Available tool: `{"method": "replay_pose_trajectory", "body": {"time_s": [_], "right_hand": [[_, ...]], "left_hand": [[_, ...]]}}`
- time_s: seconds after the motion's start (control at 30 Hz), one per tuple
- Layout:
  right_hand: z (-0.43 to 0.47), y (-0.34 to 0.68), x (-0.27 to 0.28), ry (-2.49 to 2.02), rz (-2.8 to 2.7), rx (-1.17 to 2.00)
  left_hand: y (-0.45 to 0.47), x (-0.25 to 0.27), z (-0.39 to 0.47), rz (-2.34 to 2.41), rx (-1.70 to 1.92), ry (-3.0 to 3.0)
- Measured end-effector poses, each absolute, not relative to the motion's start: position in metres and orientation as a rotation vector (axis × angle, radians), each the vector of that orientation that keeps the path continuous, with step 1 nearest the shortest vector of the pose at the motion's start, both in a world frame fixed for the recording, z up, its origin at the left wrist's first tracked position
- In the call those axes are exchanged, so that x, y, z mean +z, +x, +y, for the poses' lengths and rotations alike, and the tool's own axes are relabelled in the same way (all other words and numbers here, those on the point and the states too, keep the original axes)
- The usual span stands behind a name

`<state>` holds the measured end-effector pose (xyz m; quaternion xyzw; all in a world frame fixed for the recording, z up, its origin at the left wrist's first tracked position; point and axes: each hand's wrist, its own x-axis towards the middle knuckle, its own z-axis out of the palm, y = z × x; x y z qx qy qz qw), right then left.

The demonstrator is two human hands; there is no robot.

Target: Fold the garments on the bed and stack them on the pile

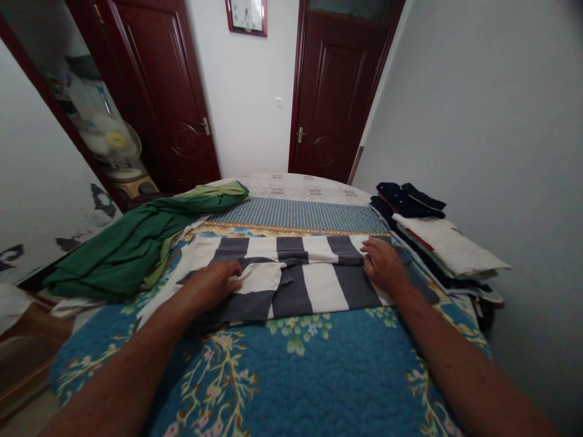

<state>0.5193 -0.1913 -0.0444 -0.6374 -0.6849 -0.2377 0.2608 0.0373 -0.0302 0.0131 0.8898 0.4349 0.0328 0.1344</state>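
A grey-and-white striped shirt (325, 285) lies spread sideways on the bed, partly folded, with a short sleeve turned over near its middle and creases along its upper part. My left hand (223, 280) is at the shirt's left part, fingers curled and closed on the cloth beside the sleeve. At the right end, my right hand (382, 264) has its fingers bent onto the shirt's edge, gripping the fabric. The exact pinch of each hand is partly hidden by the fingers.
Green clothes (136, 243) lie heaped on the left. A stack of folded clothes (446, 243), with a dark navy garment (407, 199) on top, stands at the right by the wall. A blue floral quilt (328, 370) covers the bed; a striped mat (300, 213) lies beyond the shirt.
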Motion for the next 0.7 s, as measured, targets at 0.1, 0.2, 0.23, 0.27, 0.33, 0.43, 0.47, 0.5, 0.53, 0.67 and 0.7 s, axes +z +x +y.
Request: {"method": "replay_pose_trajectory", "body": {"time_s": [0.1, 0.2, 0.23, 0.27, 0.33, 0.43, 0.47, 0.5, 0.53, 0.67, 0.7], "right_hand": [[-0.184, 0.474, -0.044, -1.661, -2.024, -0.456], [-0.175, 0.443, -0.042, -1.736, -2.126, -0.397], [-0.172, 0.436, -0.041, -1.785, -2.142, -0.409], [-0.168, 0.431, -0.04, -1.837, -2.149, -0.429], [-0.161, 0.424, -0.037, -1.92, -2.149, -0.469], [-0.15, 0.419, -0.035, -1.987, -2.153, -0.491], [-0.147, 0.418, -0.036, -2.001, -2.152, -0.495], [-0.144, 0.417, -0.036, -2.011, -2.15, -0.5], [-0.142, 0.416, -0.037, -2.016, -2.147, -0.506], [-0.142, 0.417, -0.036, -1.955, -2.097, -0.485], [-0.144, 0.419, -0.035, -1.917, -2.077, -0.464]], "left_hand": [[0.033, 0.024, -0.033, 1.072, 0.098, 2.521], [0.019, 0.034, -0.024, 0.879, 0.09, 2.417], [0.014, 0.034, -0.021, 0.87, 0.096, 2.388], [0.01, 0.033, -0.017, 0.89, 0.115, 2.368], [0.006, 0.027, -0.013, 0.958, 0.207, 2.345], [0.009, 0.019, -0.01, 0.958, 0.37, 2.334], [0.012, 0.017, -0.009, 0.941, 0.399, 2.339], [0.014, 0.017, -0.008, 0.939, 0.419, 2.348], [0.017, 0.017, -0.006, 0.958, 0.434, 2.361], [0.027, 0.012, 0.013, 1.042, 0.444, 2.435], [0.029, 0.008, 0.019, 1.047, 0.4, 2.466]]}}
